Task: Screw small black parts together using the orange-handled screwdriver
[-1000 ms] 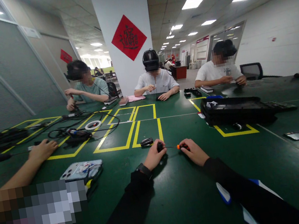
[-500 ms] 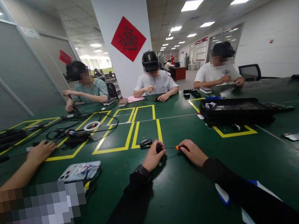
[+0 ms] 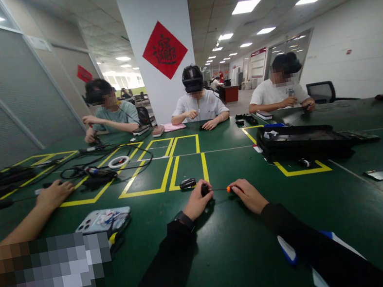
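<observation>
My right hand (image 3: pixel 248 195) is closed around the handle of a screwdriver (image 3: pixel 229 189) with an orange collar. Its thin shaft points left, toward a small black rounded part (image 3: pixel 204 189). That part is pinched in the fingers of my left hand (image 3: pixel 196 202), and its exact kind is too small to tell. The shaft's tip appears to meet the part, though contact is hard to make out. Just beyond my left hand, a short black cylindrical piece (image 3: pixel 187 183) lies on the green table (image 3: pixel 226 256).
A long black housing (image 3: pixel 298 138) lies at the right. A blue-and-white item (image 3: pixel 287 249) sits by my right forearm. On the left are a phone (image 3: pixel 103 219), tangled cables (image 3: pixel 89 174) and a neighbour's hand (image 3: pixel 54 193). Several people sit across the table.
Both hands keep nearly the same pose, with the screwdriver still directed at the black part. The whole view has shifted very slightly.
</observation>
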`<state>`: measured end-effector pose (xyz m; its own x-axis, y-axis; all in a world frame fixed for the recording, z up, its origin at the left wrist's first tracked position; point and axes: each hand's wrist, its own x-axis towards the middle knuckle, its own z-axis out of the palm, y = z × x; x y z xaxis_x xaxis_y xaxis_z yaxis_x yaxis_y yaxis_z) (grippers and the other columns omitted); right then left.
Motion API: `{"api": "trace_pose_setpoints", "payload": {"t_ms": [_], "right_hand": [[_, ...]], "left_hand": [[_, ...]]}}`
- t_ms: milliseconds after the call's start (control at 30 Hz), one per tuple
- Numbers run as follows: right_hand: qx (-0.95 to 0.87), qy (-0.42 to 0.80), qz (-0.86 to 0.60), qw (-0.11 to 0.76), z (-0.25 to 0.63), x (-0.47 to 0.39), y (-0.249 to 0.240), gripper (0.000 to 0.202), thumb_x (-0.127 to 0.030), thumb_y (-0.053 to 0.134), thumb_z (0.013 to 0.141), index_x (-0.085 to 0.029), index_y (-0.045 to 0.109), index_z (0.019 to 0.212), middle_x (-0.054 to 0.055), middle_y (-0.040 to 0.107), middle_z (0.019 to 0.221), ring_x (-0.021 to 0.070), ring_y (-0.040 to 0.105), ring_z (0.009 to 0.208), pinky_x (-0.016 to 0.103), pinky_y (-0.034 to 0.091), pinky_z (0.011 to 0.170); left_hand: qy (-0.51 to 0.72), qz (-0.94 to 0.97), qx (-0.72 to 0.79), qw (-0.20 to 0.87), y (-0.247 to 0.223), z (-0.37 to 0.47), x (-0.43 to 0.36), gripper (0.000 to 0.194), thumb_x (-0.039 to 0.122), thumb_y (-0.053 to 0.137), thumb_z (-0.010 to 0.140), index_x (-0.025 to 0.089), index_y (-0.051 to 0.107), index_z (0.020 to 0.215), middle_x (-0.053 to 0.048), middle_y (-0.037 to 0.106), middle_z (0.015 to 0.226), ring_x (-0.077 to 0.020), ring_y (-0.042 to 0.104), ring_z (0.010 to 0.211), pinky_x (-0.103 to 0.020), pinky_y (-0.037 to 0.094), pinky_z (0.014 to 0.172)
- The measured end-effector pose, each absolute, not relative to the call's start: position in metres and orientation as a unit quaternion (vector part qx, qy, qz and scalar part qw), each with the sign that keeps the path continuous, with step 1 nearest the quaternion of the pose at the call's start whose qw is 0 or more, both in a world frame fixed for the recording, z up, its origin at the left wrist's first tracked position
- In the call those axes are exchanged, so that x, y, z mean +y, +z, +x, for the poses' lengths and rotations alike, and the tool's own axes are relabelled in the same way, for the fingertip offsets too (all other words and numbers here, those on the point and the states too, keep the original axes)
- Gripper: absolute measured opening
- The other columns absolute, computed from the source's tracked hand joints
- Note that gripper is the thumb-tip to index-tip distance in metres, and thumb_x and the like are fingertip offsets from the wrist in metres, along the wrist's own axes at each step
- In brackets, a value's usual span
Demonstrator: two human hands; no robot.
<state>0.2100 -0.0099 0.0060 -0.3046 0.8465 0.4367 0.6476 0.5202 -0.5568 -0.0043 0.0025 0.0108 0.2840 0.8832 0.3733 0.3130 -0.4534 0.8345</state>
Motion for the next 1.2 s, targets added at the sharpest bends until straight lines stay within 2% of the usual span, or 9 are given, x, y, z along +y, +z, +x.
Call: {"api": "trace_pose_setpoints", "payload": {"t_ms": [100, 267, 433, 667, 833, 1033, 1200], "right_hand": [[-0.799, 0.135, -0.47, 0.35, 0.2098, -0.0102, 0.0066, 0.025, -0.024, 0.034, 0.086, -0.018, 0.058, 0.084, 0.005, 0.056, 0.084, 0.0167, 0.048, 0.084, 0.032, 0.037, 0.079], [-0.796, 0.142, -0.467, 0.359, 0.209, -0.0137, 0.0098, 0.016, -0.02, 0.043, 0.081, -0.018, 0.055, 0.09, 0.005, 0.055, 0.088, 0.0171, 0.048, 0.086, 0.032, 0.038, 0.078], [-0.791, 0.153, -0.468, 0.363, 0.2087, -0.0152, 0.01, 0.016, -0.02, 0.048, 0.078, -0.019, 0.054, 0.092, 0.005, 0.055, 0.09, 0.017, 0.048, 0.086, 0.032, 0.039, 0.078], [-0.794, 0.155, -0.468, 0.356, 0.2095, -0.0128, 0.0086, 0.022, -0.025, 0.04, 0.084, -0.019, 0.056, 0.097, 0.005, 0.057, 0.094, 0.0171, 0.048, 0.092, 0.033, 0.037, 0.083], [-0.801, 0.137, -0.466, 0.35, 0.2095, -0.0109, 0.0084, 0.025, -0.024, 0.035, 0.086, -0.019, 0.059, 0.089, 0.005, 0.057, 0.087, 0.0168, 0.049, 0.086, 0.032, 0.037, 0.081], [-0.796, 0.143, -0.458, 0.37, 0.2088, -0.0129, 0.0082, 0.015, -0.021, 0.045, 0.08, -0.019, 0.055, 0.092, 0.004, 0.055, 0.089, 0.0166, 0.048, 0.086, 0.032, 0.038, 0.079], [-0.785, 0.158, -0.464, 0.378, 0.2097, -0.0124, 0.0049, 0.018, -0.023, 0.049, 0.078, -0.019, 0.053, 0.095, 0.005, 0.054, 0.092, 0.0167, 0.049, 0.087, 0.032, 0.039, 0.079]], "left_hand": [[0.438, 0.731, 0.41, 0.325, 0.0114, -0.0042, 0.0019, 0.015, 0.019, 0.052, 0.071, 0.018, 0.049, 0.086, 0.0, 0.053, 0.08, -0.0134, 0.049, 0.078, -0.027, 0.038, 0.076], [0.438, 0.727, 0.412, 0.331, 0.0126, -0.0041, 0.001, 0.015, 0.019, 0.052, 0.071, 0.018, 0.049, 0.086, 0.0, 0.053, 0.08, -0.0132, 0.05, 0.077, -0.027, 0.039, 0.076], [0.442, 0.728, 0.407, 0.329, 0.0124, -0.0043, 0.0008, 0.015, 0.019, 0.052, 0.071, 0.018, 0.049, 0.086, 0.001, 0.054, 0.08, -0.0131, 0.05, 0.077, -0.026, 0.039, 0.076], [0.44, 0.737, 0.396, 0.327, 0.0135, -0.0048, 0.0004, 0.014, 0.019, 0.051, 0.072, 0.018, 0.048, 0.086, 0.001, 0.052, 0.081, -0.0131, 0.049, 0.077, -0.026, 0.039, 0.076], [0.436, 0.742, 0.397, 0.319, 0.013, -0.0049, 0.0013, 0.015, 0.018, 0.051, 0.072, 0.018, 0.048, 0.086, 0.0, 0.052, 0.081, -0.0132, 0.049, 0.078, -0.026, 0.039, 0.076], [0.434, 0.742, 0.402, 0.315, 0.0109, -0.0049, 0.0025, 0.015, 0.019, 0.051, 0.072, 0.018, 0.048, 0.087, 0.0, 0.052, 0.081, -0.0131, 0.049, 0.077, -0.026, 0.038, 0.075], [0.432, 0.743, 0.402, 0.314, 0.0111, -0.0051, 0.0019, 0.015, 0.02, 0.051, 0.072, 0.018, 0.047, 0.087, 0.0, 0.052, 0.082, -0.0132, 0.049, 0.079, -0.026, 0.038, 0.076]]}}
